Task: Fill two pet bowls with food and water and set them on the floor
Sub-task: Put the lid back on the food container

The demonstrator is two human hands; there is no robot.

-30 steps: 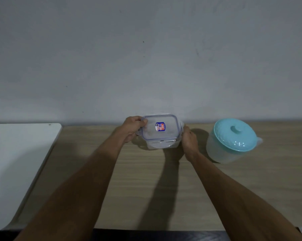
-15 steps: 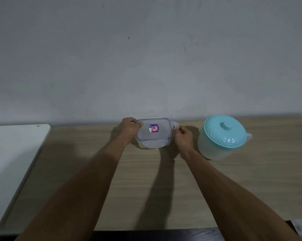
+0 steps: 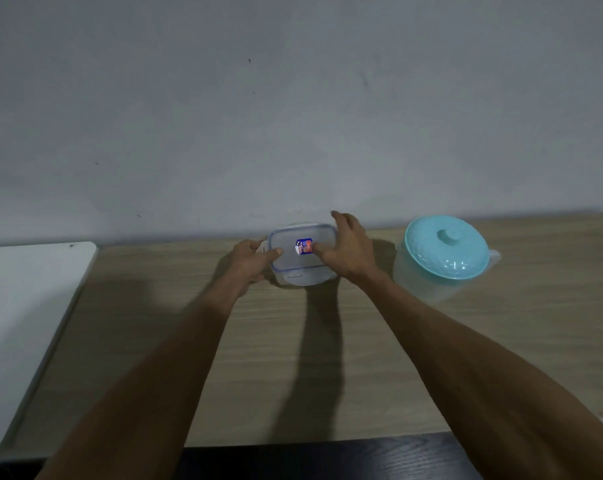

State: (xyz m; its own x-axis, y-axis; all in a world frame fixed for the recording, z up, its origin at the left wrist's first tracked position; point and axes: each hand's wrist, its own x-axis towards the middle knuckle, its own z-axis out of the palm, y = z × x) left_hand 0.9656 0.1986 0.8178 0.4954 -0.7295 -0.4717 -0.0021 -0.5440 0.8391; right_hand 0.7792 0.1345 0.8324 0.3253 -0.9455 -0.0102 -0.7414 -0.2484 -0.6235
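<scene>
1. Container: a clear plastic box with a blue-rimmed clip lid and a small sticker. It stands on the wooden table near the far edge, close to the wall. The lid is on. What the box holds cannot be made out, though it is presumably the pet food.
2. Left hand: its fingers are wrapped round the left end of the container and its thumb lies on the lid, steadying the box.
3. Right hand: it is laid over the right part of the lid with the fingers spread and loosely extended, one of them raised. The thumb presses the lid beside the sticker. The hand does not appear closed round anything, and whether a clip is being worked is hidden.
4. Jug: translucent, with a turquoise cover in place. It stands well to the right of the container, untouched, and is probably the water supply.
5. White surface: it adjoins the table on the left.
6. Progress, as judged: very early. No pet bowl is in view, nothing has been poured and both vessels are covered. What remains is opening the container, filling one bowl with food and one with water, and setting both on the floor.
</scene>
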